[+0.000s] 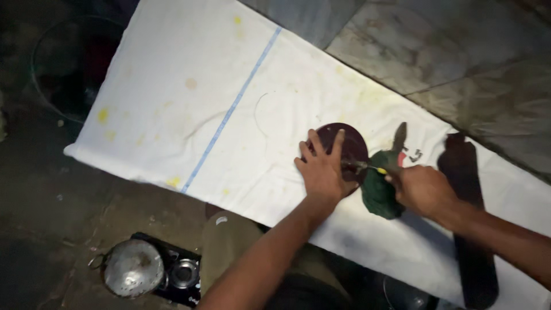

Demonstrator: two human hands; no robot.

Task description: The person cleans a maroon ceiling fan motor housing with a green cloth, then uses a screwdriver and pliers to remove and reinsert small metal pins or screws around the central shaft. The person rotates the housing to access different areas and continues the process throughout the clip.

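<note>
Fingers (314, 142) of the left hand (323, 172) are spread apart and pressed flat on a dark round disc (351, 144), which lies on a white cloth (172, 103) right of the scene's centre. The fingers of the right hand (422, 189) are closed together around a thin tool (367, 167) with a metal shaft and a yellow spot near the grip; its tip points left and meets the near right edge of the disc, just beside the left thumb. Directly under the right hand lies a dark green bundle (380, 198), touching the disc's right side. A long dark flat strip (468, 218) lies to the right of the right hand, running from far to near across the cloth. The cloth carries a thin blue stripe (232, 109), yellow stains and faint pencilled curves, and covers a board set at a slant over a stone floor (447, 51). At the near left, on dark ground, stand a round metal pot (133, 268) and, just to its right, a small metal bowl (183, 273). The person's knee (229, 241) in olive fabric shows below the cloth's near edge.
</note>
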